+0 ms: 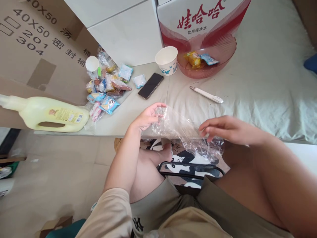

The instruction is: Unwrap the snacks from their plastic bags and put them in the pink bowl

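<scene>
A clear, crinkled plastic bag (184, 129) stretches in front of me and hangs past the front edge of the bed-like surface. My left hand (148, 117) pinches its upper left end between thumb and fingers. On the other side my right hand (220, 128) has its fingers extended and slightly curved, over the bag's right part. Whether those fingertips touch the film I cannot tell. Just beyond the bag lie a white pen-shaped utility knife (206, 94) and a black phone (151, 86).
Wrapped snacks (109, 87) are heaped at the left, beside a yellow detergent bottle (53, 114) on its side. A paper bowl (166, 61) and a pink bowl (206, 59) with two packets stand before a white-and-red box (203, 19). A large carton (42, 43) leans at the back left.
</scene>
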A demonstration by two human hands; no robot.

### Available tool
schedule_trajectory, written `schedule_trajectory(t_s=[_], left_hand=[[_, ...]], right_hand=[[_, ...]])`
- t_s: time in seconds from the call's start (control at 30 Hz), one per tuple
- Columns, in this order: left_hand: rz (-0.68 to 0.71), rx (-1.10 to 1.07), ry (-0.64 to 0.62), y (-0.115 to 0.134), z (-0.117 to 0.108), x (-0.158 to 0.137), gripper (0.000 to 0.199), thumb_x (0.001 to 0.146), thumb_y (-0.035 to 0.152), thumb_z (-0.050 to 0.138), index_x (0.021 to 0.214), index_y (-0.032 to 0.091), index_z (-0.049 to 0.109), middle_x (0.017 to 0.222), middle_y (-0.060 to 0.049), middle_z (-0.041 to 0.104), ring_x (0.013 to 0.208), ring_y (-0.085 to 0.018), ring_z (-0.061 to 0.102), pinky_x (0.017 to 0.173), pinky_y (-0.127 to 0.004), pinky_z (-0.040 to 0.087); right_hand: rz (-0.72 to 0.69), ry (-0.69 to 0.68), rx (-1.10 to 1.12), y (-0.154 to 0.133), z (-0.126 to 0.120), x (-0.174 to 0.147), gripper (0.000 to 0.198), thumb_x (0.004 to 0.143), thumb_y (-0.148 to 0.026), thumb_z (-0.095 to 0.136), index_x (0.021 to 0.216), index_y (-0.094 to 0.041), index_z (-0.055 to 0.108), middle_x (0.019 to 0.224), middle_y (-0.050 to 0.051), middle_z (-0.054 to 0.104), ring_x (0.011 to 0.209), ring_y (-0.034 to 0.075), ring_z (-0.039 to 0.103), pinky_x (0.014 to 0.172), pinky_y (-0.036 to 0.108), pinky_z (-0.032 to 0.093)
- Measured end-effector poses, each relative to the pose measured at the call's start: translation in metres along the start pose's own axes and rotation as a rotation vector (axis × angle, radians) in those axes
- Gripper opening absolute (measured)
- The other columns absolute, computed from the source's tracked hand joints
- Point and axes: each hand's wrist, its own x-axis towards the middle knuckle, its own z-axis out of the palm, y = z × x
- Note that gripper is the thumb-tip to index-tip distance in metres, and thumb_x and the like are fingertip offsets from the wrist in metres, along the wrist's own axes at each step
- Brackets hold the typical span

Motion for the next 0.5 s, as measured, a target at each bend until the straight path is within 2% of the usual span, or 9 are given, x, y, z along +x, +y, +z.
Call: schedule_trajectory(t_s=[0.07,0.1,0.13,0.17,0.23,0.3,0.37,0.43,0.5], left_hand=[[0.002,0.004,-0.076,0.002,0.003,0.001,0.065,0.055,0.006,0.066,0.118,0.021,0.065,0.144,-0.01,0.051,0.088,-0.016,0.068,0.046,-0.017,0.044],[0.005,0.004,-0.117,0.003,0.006,0.001,0.065,0.055,0.006,0.066,0.119,0.022,0.065,0.145,-0.01,0.052,0.088,-0.016,0.068,0.045,-0.017,0.043],[0.01,0.002,-0.159,0.005,0.009,0.001,0.065,0.056,0.007,0.066,0.12,0.022,0.066,0.145,-0.01,0.052,0.088,-0.016,0.069,0.045,-0.017,0.042],[0.015,0.0,-0.202,0.007,0.012,0.0,0.065,0.058,0.007,0.067,0.121,0.022,0.067,0.146,-0.01,0.053,0.089,-0.016,0.069,0.044,-0.017,0.042],[0.02,0.004,-0.287,0.011,0.018,-0.002,0.063,0.06,0.009,0.069,0.122,0.022,0.068,0.145,-0.012,0.055,0.088,-0.018,0.069,0.044,-0.019,0.043],[0.027,0.004,-0.341,0.014,0.022,-0.004,0.064,0.061,0.01,0.073,0.124,0.023,0.068,0.143,-0.013,0.057,0.086,-0.019,0.071,0.046,-0.021,0.045],[0.069,-0.035,-0.308,0.015,0.021,-0.005,0.071,0.062,0.014,0.077,0.13,0.027,0.064,0.141,-0.012,0.06,0.086,-0.022,0.072,0.052,-0.024,0.051],[0.14,-0.127,-0.172,0.014,0.02,-0.005,0.075,0.065,0.026,0.08,0.136,0.034,0.057,0.14,-0.008,0.061,0.096,-0.025,0.073,0.064,-0.029,0.057],[0.2,-0.244,-0.025,0.011,0.021,-0.002,0.069,0.073,0.045,0.076,0.138,0.035,0.054,0.142,-0.006,0.061,0.112,-0.028,0.07,0.079,-0.036,0.06]], right_hand=[[0.016,0.315,0.046,0.005,-0.004,0.003,0.036,0.088,-0.054,0.059,0.099,-0.021,0.071,0.093,0.008,0.074,0.081,0.021,0.069,0.073,0.036,0.054],[0.004,0.438,0.073,0.007,-0.003,0.007,0.033,0.087,-0.052,0.063,0.1,-0.022,0.07,0.098,0.009,0.073,0.088,0.023,0.069,0.077,0.038,0.054],[-0.018,0.501,0.12,0.009,-0.001,0.013,0.034,0.085,-0.05,0.066,0.104,-0.023,0.069,0.106,0.011,0.073,0.096,0.024,0.069,0.081,0.039,0.055],[-0.045,0.487,0.185,0.011,0.003,0.019,0.038,0.083,-0.049,0.069,0.111,-0.024,0.068,0.116,0.011,0.071,0.102,0.025,0.068,0.084,0.04,0.056],[-0.077,0.276,0.315,0.011,0.014,0.031,0.048,0.078,-0.05,0.074,0.118,-0.024,0.065,0.123,0.012,0.069,0.104,0.025,0.068,0.086,0.04,0.057],[-0.054,-0.02,0.363,0.007,0.026,0.04,0.046,0.076,-0.05,0.076,0.11,-0.021,0.067,0.109,0.009,0.073,0.09,0.021,0.069,0.079,0.037,0.057],[-0.009,-0.226,0.35,0.002,0.035,0.044,0.034,0.078,-0.049,0.075,0.094,-0.019,0.069,0.086,0.004,0.073,0.072,0.016,0.066,0.067,0.031,0.054],[0.021,-0.243,0.351,-0.003,0.041,0.046,0.029,0.082,-0.048,0.071,0.081,-0.02,0.066,0.072,0.001,0.069,0.059,0.012,0.06,0.057,0.027,0.049],[0.024,-0.105,0.385,-0.005,0.044,0.046,0.029,0.084,-0.049,0.07,0.077,-0.021,0.062,0.069,0.0,0.068,0.053,0.01,0.056,0.053,0.026,0.046]])
